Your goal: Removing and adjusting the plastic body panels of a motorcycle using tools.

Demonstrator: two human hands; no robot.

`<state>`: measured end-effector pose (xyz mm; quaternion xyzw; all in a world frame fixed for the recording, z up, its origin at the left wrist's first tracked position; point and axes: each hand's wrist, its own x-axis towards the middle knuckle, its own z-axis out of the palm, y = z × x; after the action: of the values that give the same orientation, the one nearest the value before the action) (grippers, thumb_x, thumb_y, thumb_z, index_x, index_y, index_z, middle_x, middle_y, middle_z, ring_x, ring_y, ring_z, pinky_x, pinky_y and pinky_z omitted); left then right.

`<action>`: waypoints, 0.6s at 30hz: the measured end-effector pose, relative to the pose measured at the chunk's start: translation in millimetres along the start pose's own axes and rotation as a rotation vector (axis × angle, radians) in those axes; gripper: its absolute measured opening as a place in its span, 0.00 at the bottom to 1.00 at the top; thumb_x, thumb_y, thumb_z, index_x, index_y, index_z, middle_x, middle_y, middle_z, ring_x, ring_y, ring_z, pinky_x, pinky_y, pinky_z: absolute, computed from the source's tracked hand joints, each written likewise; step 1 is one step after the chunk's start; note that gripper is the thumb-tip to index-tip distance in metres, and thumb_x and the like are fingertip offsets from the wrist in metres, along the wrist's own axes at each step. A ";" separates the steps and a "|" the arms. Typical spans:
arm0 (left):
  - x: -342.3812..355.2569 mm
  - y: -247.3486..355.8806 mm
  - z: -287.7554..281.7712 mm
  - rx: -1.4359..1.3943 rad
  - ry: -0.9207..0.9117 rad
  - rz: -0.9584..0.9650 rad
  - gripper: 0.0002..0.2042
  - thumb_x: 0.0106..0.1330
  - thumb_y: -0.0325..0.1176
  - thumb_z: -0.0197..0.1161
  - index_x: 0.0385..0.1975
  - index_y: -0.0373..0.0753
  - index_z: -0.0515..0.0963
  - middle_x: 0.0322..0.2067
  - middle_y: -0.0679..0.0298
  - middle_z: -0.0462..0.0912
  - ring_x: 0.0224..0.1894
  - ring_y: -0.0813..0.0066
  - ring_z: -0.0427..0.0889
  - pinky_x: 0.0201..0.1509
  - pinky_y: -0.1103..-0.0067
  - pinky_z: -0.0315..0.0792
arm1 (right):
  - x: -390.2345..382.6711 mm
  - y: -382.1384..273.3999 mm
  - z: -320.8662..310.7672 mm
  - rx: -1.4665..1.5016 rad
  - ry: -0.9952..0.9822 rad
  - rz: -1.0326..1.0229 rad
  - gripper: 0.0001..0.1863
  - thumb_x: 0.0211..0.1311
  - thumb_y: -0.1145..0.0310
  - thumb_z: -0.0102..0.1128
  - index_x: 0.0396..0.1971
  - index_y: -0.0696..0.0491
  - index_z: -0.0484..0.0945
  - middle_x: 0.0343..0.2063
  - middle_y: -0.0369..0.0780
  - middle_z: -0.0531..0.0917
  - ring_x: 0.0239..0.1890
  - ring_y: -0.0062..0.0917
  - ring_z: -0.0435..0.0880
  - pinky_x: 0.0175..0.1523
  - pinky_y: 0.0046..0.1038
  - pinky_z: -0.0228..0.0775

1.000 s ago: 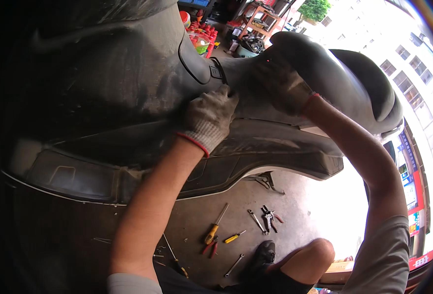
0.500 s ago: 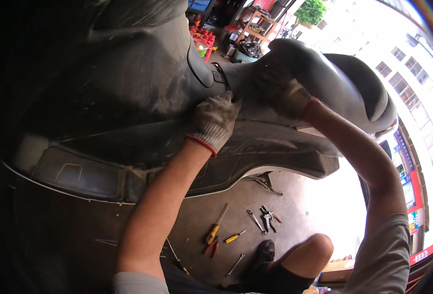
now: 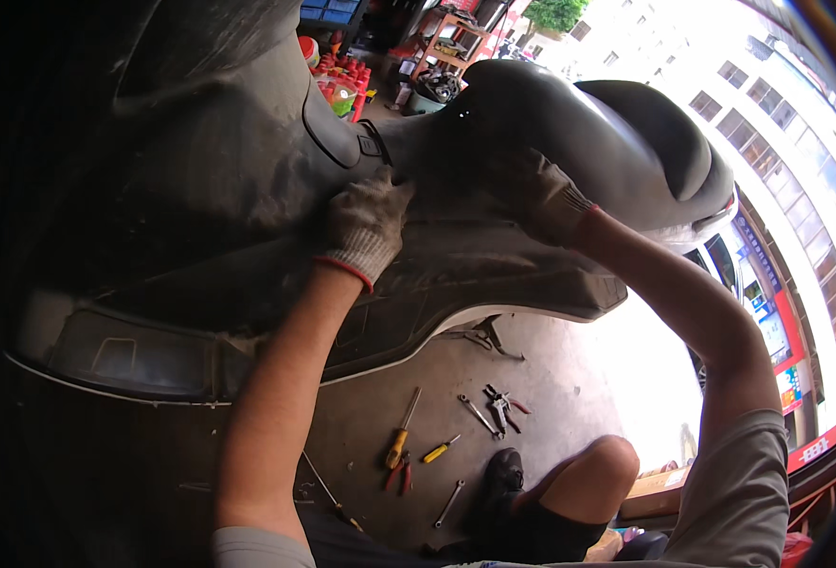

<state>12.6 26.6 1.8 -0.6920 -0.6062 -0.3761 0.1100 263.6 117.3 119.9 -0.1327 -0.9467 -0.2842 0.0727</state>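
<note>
A dark, dusty motor scooter (image 3: 248, 208) stretches across the view in front of me, its black seat (image 3: 560, 114) to the right. My left hand (image 3: 369, 220), in a grey knit glove with a red cuff edge, is closed at the middle of the body. Its fingertips meet the lower end of a thin black strip (image 3: 380, 142), beside a small rectangular fitting (image 3: 370, 147); what they pinch is hidden. Below the seat, my right hand (image 3: 549, 204), gloved alike, is against the side panel. Its fingers are lost in shadow and blur.
On the concrete floor lie a long screwdriver (image 3: 404, 431), a short yellow screwdriver (image 3: 442, 448), red-handled pliers (image 3: 399, 473), a wrench (image 3: 449, 504), another wrench (image 3: 480, 417) and plier-like tools (image 3: 503, 407). The scooter's stand (image 3: 484, 336) juts down. Shelving (image 3: 446, 47) and red bottles (image 3: 347, 80) stand behind.
The scooter and tools sit further left in the picture as the view shifts. My right hand has moved rightward along the body, away from my left, which stays by the fitting.
</note>
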 end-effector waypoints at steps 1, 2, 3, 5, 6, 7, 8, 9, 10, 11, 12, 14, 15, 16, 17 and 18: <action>1.0 0.5 -0.9 0.003 -0.023 -0.006 0.19 0.58 0.30 0.67 0.51 0.50 0.79 0.51 0.53 0.81 0.48 0.49 0.84 0.48 0.58 0.80 | 2.5 -3.8 2.2 0.111 0.025 0.085 0.29 0.58 0.70 0.64 0.63 0.49 0.75 0.64 0.44 0.75 0.67 0.42 0.72 0.67 0.45 0.68; 0.7 -0.2 -1.6 0.009 -0.051 -0.015 0.19 0.59 0.30 0.67 0.51 0.50 0.79 0.50 0.53 0.81 0.48 0.49 0.84 0.48 0.58 0.80 | 3.6 -6.0 2.9 0.121 0.026 0.088 0.29 0.58 0.70 0.64 0.63 0.49 0.75 0.64 0.44 0.75 0.67 0.42 0.72 0.67 0.45 0.68; 0.9 -1.6 -2.3 0.015 -0.060 -0.017 0.19 0.59 0.30 0.67 0.51 0.50 0.79 0.50 0.53 0.81 0.48 0.49 0.84 0.48 0.58 0.80 | 6.2 -7.5 2.0 0.025 0.008 0.063 0.29 0.57 0.69 0.64 0.62 0.50 0.75 0.63 0.44 0.75 0.67 0.42 0.71 0.67 0.46 0.67; 1.6 -3.3 -5.0 0.002 -0.023 -0.015 0.17 0.60 0.31 0.67 0.50 0.51 0.79 0.48 0.52 0.81 0.47 0.49 0.84 0.48 0.57 0.80 | 6.4 -7.0 6.0 -0.068 -0.007 0.041 0.29 0.56 0.68 0.65 0.61 0.51 0.75 0.63 0.44 0.75 0.68 0.42 0.70 0.68 0.47 0.67; 0.7 -2.7 -6.4 0.005 -0.025 -0.014 0.17 0.60 0.31 0.67 0.50 0.51 0.79 0.48 0.52 0.81 0.47 0.49 0.84 0.48 0.57 0.80 | 4.4 -5.3 8.2 -0.123 0.028 -0.019 0.29 0.56 0.67 0.65 0.61 0.52 0.75 0.63 0.45 0.75 0.69 0.42 0.70 0.69 0.47 0.65; -0.4 -1.3 -7.8 -0.003 -0.035 -0.016 0.17 0.60 0.31 0.67 0.50 0.51 0.78 0.48 0.52 0.81 0.47 0.48 0.84 0.47 0.57 0.80 | 2.4 -3.9 9.7 -0.179 0.064 -0.081 0.29 0.55 0.66 0.66 0.60 0.52 0.75 0.63 0.45 0.74 0.69 0.42 0.69 0.71 0.47 0.63; -1.7 -1.5 -9.7 -0.006 -0.044 -0.023 0.17 0.60 0.32 0.67 0.50 0.52 0.78 0.48 0.52 0.80 0.47 0.48 0.84 0.47 0.56 0.80 | 4.0 -5.2 9.3 -0.175 0.070 -0.084 0.29 0.55 0.66 0.66 0.60 0.52 0.75 0.63 0.45 0.74 0.69 0.42 0.69 0.71 0.47 0.63; -2.3 -2.2 -10.5 0.000 -0.043 -0.027 0.17 0.60 0.32 0.67 0.50 0.52 0.78 0.48 0.52 0.80 0.47 0.48 0.84 0.47 0.56 0.80 | 5.2 -6.9 8.3 -0.160 0.078 -0.106 0.30 0.55 0.66 0.66 0.60 0.53 0.75 0.63 0.46 0.74 0.69 0.42 0.69 0.72 0.47 0.61; -2.3 -2.6 -10.2 -0.006 -0.073 -0.018 0.18 0.60 0.32 0.67 0.51 0.53 0.78 0.48 0.52 0.80 0.47 0.48 0.84 0.47 0.56 0.80 | 6.0 -8.6 7.0 -0.147 0.085 -0.128 0.30 0.55 0.66 0.66 0.60 0.54 0.75 0.64 0.47 0.73 0.70 0.42 0.68 0.74 0.46 0.60; -2.0 -2.4 -11.3 -0.012 -0.102 -0.011 0.18 0.61 0.33 0.68 0.52 0.53 0.78 0.48 0.52 0.80 0.47 0.48 0.84 0.48 0.56 0.80 | 6.5 -9.3 5.1 -0.146 0.091 -0.133 0.30 0.55 0.66 0.66 0.60 0.54 0.75 0.64 0.47 0.73 0.70 0.42 0.68 0.74 0.46 0.60; -0.9 -0.6 -11.5 -0.008 -0.099 -0.013 0.18 0.61 0.33 0.68 0.52 0.53 0.78 0.48 0.52 0.80 0.47 0.48 0.84 0.48 0.56 0.80 | 5.5 -9.8 2.4 -0.144 0.101 -0.141 0.31 0.54 0.66 0.66 0.61 0.55 0.75 0.65 0.48 0.72 0.70 0.43 0.68 0.74 0.46 0.59; 4.4 6.4 -9.1 0.004 -0.080 -0.010 0.19 0.61 0.33 0.67 0.53 0.54 0.79 0.49 0.52 0.81 0.48 0.48 0.84 0.49 0.57 0.80 | -6.2 -13.6 7.8 -0.153 0.109 -0.143 0.32 0.54 0.67 0.66 0.61 0.56 0.75 0.66 0.48 0.71 0.71 0.44 0.67 0.75 0.46 0.58; 5.8 7.0 -2.9 -0.009 -0.070 0.006 0.19 0.61 0.33 0.67 0.53 0.54 0.79 0.49 0.52 0.81 0.48 0.48 0.84 0.49 0.57 0.80 | -25.1 -18.2 21.6 -0.136 0.101 -0.072 0.30 0.54 0.66 0.65 0.60 0.55 0.76 0.65 0.48 0.72 0.70 0.45 0.68 0.74 0.47 0.60; 1.3 -0.7 2.7 -0.009 -0.023 -0.003 0.19 0.60 0.33 0.67 0.53 0.54 0.79 0.50 0.53 0.81 0.48 0.48 0.84 0.49 0.57 0.80 | -38.8 -28.9 28.8 -0.111 0.103 -0.005 0.29 0.54 0.66 0.65 0.59 0.55 0.77 0.65 0.49 0.73 0.70 0.46 0.69 0.73 0.47 0.61; -4.0 -7.4 3.9 -0.007 0.022 -0.015 0.19 0.60 0.32 0.67 0.53 0.54 0.80 0.51 0.53 0.81 0.48 0.48 0.84 0.49 0.57 0.80 | -44.9 -56.6 30.2 -0.017 0.121 0.012 0.30 0.53 0.66 0.65 0.59 0.56 0.77 0.65 0.49 0.74 0.69 0.47 0.69 0.73 0.49 0.60; -2.0 1.7 -4.6 -0.009 -0.066 -0.066 0.20 0.59 0.32 0.68 0.53 0.53 0.80 0.52 0.54 0.81 0.49 0.48 0.84 0.50 0.57 0.80 | -60.3 -86.7 29.7 0.058 0.119 0.046 0.30 0.53 0.65 0.66 0.58 0.57 0.78 0.64 0.50 0.74 0.69 0.48 0.69 0.73 0.50 0.59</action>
<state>12.4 21.9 4.2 -0.6842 -0.6305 -0.3590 0.0744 294.0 51.6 37.5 -0.1350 -0.9454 -0.2622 0.1390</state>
